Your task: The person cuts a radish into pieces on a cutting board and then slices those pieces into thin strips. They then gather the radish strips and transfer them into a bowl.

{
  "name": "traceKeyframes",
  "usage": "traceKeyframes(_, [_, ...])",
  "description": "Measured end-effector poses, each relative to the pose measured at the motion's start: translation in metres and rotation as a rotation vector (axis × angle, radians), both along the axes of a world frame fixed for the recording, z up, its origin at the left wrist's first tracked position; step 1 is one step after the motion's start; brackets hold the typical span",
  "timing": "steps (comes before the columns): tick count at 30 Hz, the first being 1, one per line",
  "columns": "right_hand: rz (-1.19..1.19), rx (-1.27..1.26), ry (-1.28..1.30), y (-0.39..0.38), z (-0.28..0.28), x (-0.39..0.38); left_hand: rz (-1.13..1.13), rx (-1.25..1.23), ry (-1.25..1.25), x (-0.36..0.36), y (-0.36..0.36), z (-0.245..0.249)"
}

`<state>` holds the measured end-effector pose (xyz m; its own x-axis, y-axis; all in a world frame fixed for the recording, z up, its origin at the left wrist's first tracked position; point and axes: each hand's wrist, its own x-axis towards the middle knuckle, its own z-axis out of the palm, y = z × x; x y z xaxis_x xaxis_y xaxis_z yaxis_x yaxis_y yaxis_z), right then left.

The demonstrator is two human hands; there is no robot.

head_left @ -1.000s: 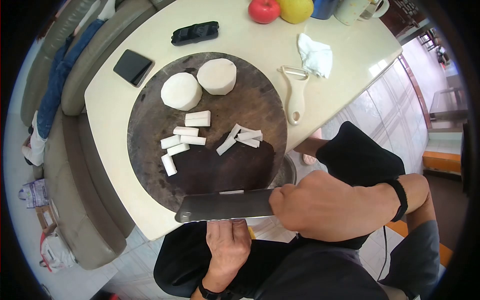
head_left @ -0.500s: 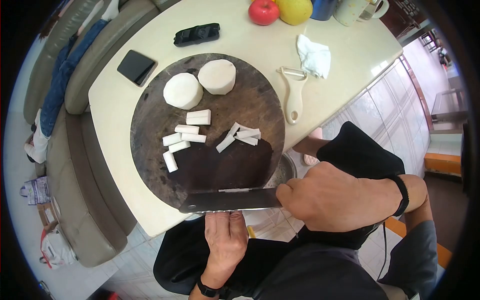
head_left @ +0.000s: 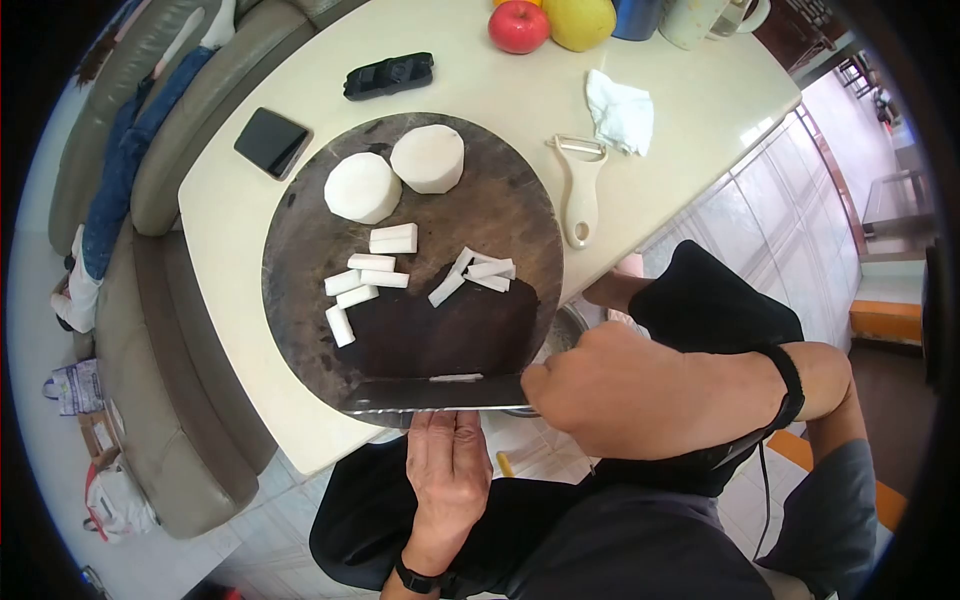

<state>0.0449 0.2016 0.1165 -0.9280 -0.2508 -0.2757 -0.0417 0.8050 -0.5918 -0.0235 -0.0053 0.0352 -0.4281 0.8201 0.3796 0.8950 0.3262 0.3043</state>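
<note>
My right hand is wrapped round the handle of a cleaver, its blade lying across the near edge of a round wooden chopping board. Just behind the blade, the fingers of my left hand are pressed together; whatever they hold down is hidden. A thin white slice rests against the far side of the blade. Farther up the board are two thick white radish rounds, several cut radish sticks and a small pile of thin strips.
On the table lie a white peeler, a crumpled tissue, a phone and a black object. A red apple and yellow fruit stand at the back. A metal bowl sits below the board's right edge.
The cleaver and my right hand have shifted left, and the blade's edge has come slightly farther from me. My left hand stays at the board's near edge.
</note>
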Motion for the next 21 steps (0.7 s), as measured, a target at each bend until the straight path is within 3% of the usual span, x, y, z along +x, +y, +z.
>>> traceKeyframes(7, [-0.075,0.022,0.112,0.005,0.0,0.017,0.068,0.115,-0.175,-0.007,0.0,0.017])
traceKeyframes(10, [-0.131,0.005,0.156,0.005,0.001,0.022,0.097,-0.025,-0.237,-0.011,0.006,0.028])
traceKeyframes(15, [-0.273,-0.105,0.081,0.013,0.005,0.031,0.015,-0.048,-0.102,-0.008,0.005,0.021])
traceKeyframes(21, [-0.285,-0.187,0.229,0.012,0.003,0.039,-0.004,0.023,-0.033,-0.003,0.005,0.017])
